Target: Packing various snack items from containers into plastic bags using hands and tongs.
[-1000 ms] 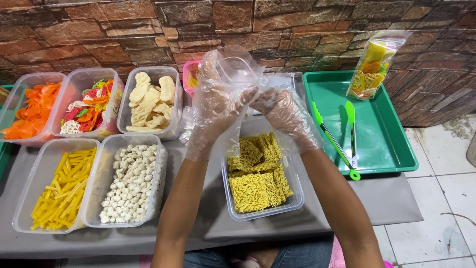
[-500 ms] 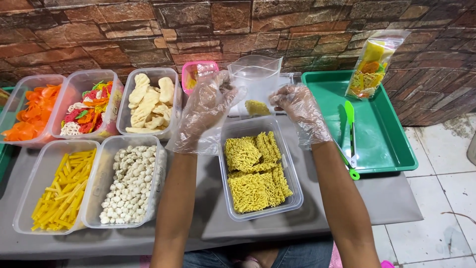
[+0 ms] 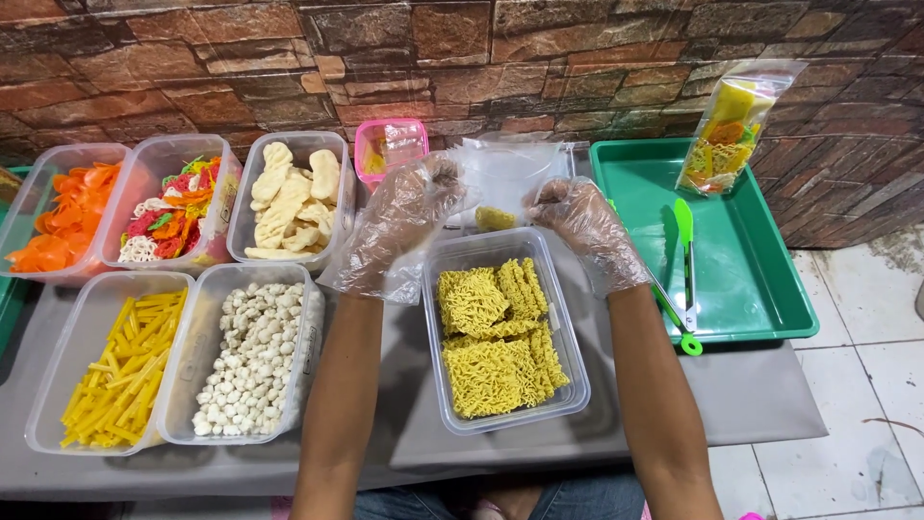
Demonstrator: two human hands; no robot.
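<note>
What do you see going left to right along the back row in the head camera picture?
Tub of orange crackers → tub of mixed coloured crackers → tub of pale crackers → small pink tub → clear bag held by the left hand and right hand → green tray.

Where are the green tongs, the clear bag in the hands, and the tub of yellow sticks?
Tongs (image 3: pixel 684 252): head view, on the upper arm of the tongs.
Bag (image 3: pixel 510 173): head view, on its clear middle.
Tub of sticks (image 3: pixel 108 371): head view, on the yellow sticks inside.
</note>
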